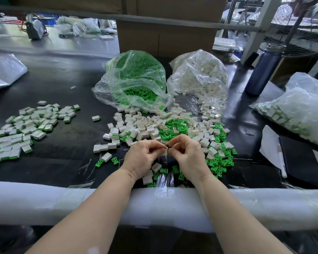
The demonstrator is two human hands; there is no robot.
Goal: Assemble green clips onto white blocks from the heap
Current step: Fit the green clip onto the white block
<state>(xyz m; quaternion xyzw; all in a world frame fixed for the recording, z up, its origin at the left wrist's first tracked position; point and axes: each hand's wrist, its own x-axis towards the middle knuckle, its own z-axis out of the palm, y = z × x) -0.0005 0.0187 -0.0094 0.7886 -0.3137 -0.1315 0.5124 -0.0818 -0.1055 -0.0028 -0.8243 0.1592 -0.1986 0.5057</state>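
Single head-worn wide-angle view, looking forward and down from the person's own eye line over a dark table (66, 85), foam-padded near edge (44, 204) running across the lower frame. Close in: left hand (142, 154) and right hand (188, 154) sit near centre with both forearms entering from the bottom, mixed heap (165, 127) just beyond them, strong barrel distortion bending the edges. Upper frame reaches the two open bags (136, 77) and cardboard boxes (163, 33) at the table's far side; only one view, so no overlap to report
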